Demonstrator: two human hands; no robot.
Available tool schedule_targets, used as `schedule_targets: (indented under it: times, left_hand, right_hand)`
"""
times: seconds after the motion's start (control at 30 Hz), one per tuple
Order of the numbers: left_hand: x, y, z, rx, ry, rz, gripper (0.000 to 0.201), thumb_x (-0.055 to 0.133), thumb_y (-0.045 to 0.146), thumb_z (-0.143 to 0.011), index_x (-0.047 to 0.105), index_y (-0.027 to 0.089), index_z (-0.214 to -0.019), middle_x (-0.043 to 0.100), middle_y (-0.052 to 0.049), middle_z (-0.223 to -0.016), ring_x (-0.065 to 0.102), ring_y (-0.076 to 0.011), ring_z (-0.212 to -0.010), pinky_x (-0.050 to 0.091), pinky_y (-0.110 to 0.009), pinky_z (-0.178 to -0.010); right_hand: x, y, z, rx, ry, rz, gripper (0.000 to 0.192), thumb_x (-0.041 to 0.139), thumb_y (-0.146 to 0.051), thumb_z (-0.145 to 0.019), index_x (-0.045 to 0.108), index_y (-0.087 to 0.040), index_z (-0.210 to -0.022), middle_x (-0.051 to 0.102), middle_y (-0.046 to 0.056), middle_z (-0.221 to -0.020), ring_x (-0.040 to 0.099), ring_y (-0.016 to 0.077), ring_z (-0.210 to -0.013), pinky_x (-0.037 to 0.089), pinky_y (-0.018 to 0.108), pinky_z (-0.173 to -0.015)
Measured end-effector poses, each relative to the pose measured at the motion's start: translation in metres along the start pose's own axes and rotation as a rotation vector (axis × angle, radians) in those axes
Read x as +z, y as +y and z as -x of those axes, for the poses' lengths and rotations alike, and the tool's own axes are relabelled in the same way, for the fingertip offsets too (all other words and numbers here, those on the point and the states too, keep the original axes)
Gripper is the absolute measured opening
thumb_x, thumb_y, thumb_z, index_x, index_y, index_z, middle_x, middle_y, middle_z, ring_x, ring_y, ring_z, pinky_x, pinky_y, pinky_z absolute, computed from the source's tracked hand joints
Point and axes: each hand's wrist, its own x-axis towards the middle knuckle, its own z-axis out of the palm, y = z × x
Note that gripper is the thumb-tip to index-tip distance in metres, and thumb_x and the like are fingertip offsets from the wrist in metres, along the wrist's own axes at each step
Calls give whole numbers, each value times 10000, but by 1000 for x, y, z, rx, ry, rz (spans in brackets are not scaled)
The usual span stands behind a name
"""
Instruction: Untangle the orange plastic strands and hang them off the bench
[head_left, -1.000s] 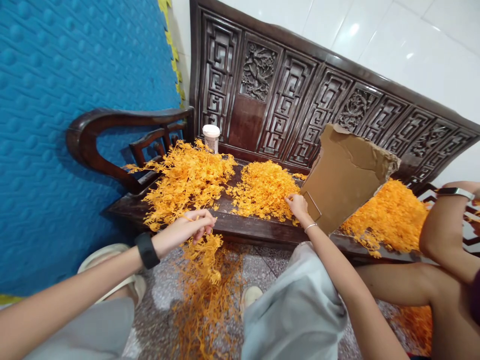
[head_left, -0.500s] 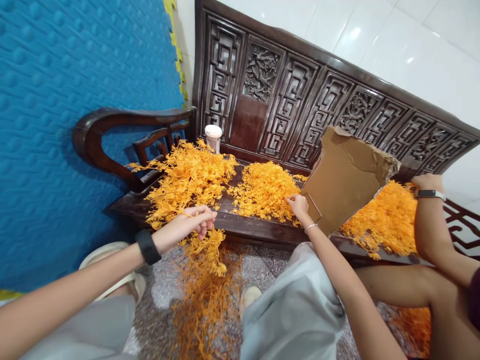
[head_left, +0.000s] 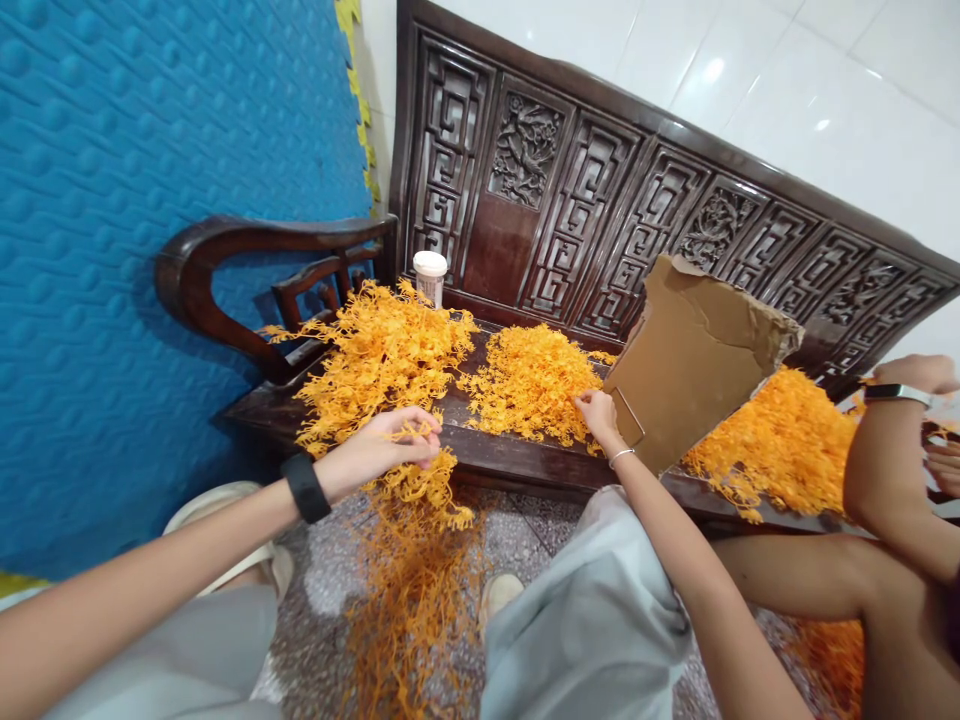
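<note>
My left hand [head_left: 405, 440], with a black band at the wrist, is closed around some orange stringy pieces [head_left: 411, 432] that show between its fingers. It is over the front edge of the bench, in front of a large tangled orange pile [head_left: 390, 345]. More orange strands [head_left: 431, 490] hang just below it. My right hand [head_left: 595, 410] is pinched at the right edge of a smaller orange pile [head_left: 534, 375]; whatever its fingertips hold is too small to make out. Beside that wrist, a bent metal wire [head_left: 628, 415] stands in front of a brown cardboard sheet [head_left: 694, 350].
A dark carved wooden bench [head_left: 517, 455] carries the piles and a white lidded tub [head_left: 430, 278]. Behind the cardboard lies another orange pile [head_left: 780, 440], near a co-worker's arm with a wristband [head_left: 896, 392]. Orange strands [head_left: 412, 620] heap on the floor between my legs.
My left hand has shifted slightly right and up, its fingers now showing orange strands. My right hand stays in place. The co-worker's hand has moved right, and another hand shows there.
</note>
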Motion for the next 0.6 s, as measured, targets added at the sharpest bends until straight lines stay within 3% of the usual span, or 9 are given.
schedule_targets:
  times: [0.3, 0.43, 0.6]
  left_hand:
    - [-1, 1, -6, 6, 25, 5, 307, 564, 429, -650, 567, 154, -785, 558, -27, -723, 477, -94, -521, 462, -231, -424]
    - [0, 5, -7, 27, 59, -16, 322, 565, 439, -637, 586, 152, -781, 551, -18, -690, 454, -90, -503, 412, -206, -394]
    - [3, 5, -10, 38, 75, -55, 292, 546, 437, -660, 577, 156, -736, 519, 7, -617, 426, -77, -465, 372, -191, -385]
  right_hand:
    - [-4, -8, 3, -71, 124, -115, 264, 457, -339, -743, 639, -159, -808, 644, 57, -738, 564, 150, -655, 352, 210, -566]
    - [-13, -28, 13, -303, 213, -297, 255, 418, -297, -773, 623, -146, -772, 627, 40, -752, 538, 120, -664, 361, 203, -616]
    - [-24, -59, 33, -596, 187, -500, 229, 432, -286, -783, 604, -139, -751, 594, 24, -709, 486, 94, -598, 368, 203, -601]
